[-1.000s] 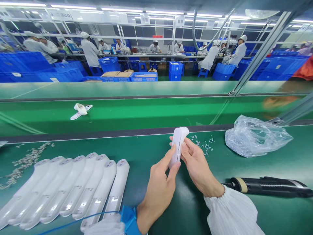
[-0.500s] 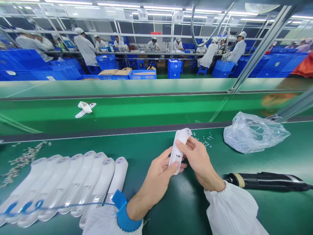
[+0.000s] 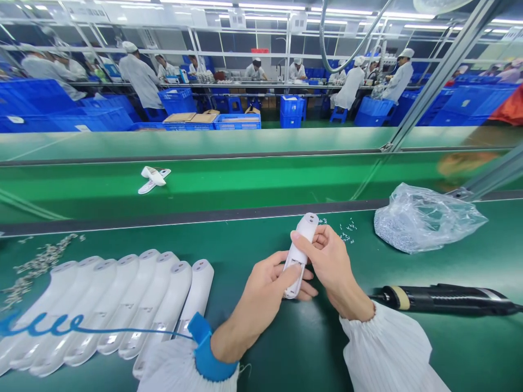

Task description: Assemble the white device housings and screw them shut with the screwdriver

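Nearest you, a blue strap (image 3: 210,359) rings your left wrist, its coiled cord (image 3: 122,330) trailing across eight white shells (image 3: 134,305) lined up on the green bench (image 3: 327,348). Your left hand (image 3: 261,286) is half closed around the lower end of another shell (image 3: 296,258), thumb across its front. Your right hand (image 3: 333,267) pinches its upper part, thumb on the face, fingers bent along the side. That shell is tilted above the bench, between your hands. To the right lies a black driver (image 3: 445,299); beyond it are loose bits (image 3: 346,238) and a clear bag (image 3: 425,218). Farther off, a white piece (image 3: 154,179) lies on the green belt (image 3: 245,188). Beyond that, blue bins (image 3: 291,103) bear pale labels (image 3: 83,128), and a red sign (image 3: 260,50) hangs behind, their writing too small to read.
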A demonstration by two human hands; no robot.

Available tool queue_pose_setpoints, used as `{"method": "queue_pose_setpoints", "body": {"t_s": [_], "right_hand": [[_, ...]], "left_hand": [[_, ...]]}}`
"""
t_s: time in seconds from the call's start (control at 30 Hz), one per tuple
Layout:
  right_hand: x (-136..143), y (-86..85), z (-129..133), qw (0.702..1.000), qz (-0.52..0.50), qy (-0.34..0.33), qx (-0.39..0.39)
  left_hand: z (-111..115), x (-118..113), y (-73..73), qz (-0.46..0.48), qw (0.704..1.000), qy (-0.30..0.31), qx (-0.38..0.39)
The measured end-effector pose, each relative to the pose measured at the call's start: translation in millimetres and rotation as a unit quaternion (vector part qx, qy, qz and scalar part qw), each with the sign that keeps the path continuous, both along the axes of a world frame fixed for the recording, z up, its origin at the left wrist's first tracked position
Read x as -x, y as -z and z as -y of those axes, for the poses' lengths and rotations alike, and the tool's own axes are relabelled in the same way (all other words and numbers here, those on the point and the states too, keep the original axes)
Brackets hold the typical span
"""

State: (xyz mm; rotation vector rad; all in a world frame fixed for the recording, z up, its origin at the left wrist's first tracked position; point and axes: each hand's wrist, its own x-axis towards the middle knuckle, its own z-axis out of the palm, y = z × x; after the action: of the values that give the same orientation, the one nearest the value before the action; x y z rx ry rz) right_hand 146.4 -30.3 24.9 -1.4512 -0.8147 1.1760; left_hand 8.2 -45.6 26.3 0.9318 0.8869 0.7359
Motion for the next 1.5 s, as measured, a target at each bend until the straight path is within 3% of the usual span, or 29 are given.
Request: {"method": "queue_pose_setpoints", "body": {"t_s": [0.13, 0.3, 0.57, 0.73, 0.83, 0.97, 1.13, 1.2, 1.27, 1.3, 1.4, 1.5], "right_hand": [[-5, -1.1, -1, 1.0, 0.012, 0.017, -0.013], [-8, 1.5, -2, 0.998, 0.043, 0.02, -0.047], [-7, -0.3, -4, 0.999, -0.024, 0.016, -0.03], [-8, 0.3, -3, 0.999, -0.044, 0.016, -0.024], [-7, -0.2, 0, 0.998, -0.032, -0.002, -0.053], [-6, -3.1, 7, 0.994, 0.001, -0.032, -0.105], [-3, -6.5, 11, 0.978, -0.097, -0.149, -0.112], [0, -5.1, 10, 0.967, -0.142, -0.184, -0.105], [4, -1.7, 6, 0.959, -0.188, -0.189, -0.097], [6, 0.4, 4, 0.957, -0.209, -0.182, -0.09], [10, 5.6, -1, 0.951, -0.257, -0.16, -0.063], [14, 7.3, 0, 0.947, -0.29, -0.131, -0.04]], "left_hand": [[-1, 4, -3.1, 0.077, 0.995, 0.066, 0.008], [-1, 4, -1.9, 0.077, 0.996, 0.05, 0.011], [3, 4, -4.3, 0.042, 0.998, 0.042, -0.034], [3, 5, -10.6, 0.086, 0.995, 0.05, 0.011], [-1, 5, -8.7, 0.135, 0.988, 0.043, 0.058], [-4, 7, -2.5, 0.131, 0.987, 0.044, 0.086], [-5, 13, -4.7, 0.167, 0.971, 0.115, 0.128], [-5, 14, -6.3, 0.126, 0.985, 0.083, 0.087], [-4, 13, -4.9, -0.002, 1.0, 0.002, 0.001], [-4, 13, -2.9, -0.087, 0.994, -0.037, -0.056], [1, 9, 5.6, -0.3, 0.919, -0.096, -0.237], [6, 3, 11.8, -0.406, 0.855, -0.086, -0.31]]}}
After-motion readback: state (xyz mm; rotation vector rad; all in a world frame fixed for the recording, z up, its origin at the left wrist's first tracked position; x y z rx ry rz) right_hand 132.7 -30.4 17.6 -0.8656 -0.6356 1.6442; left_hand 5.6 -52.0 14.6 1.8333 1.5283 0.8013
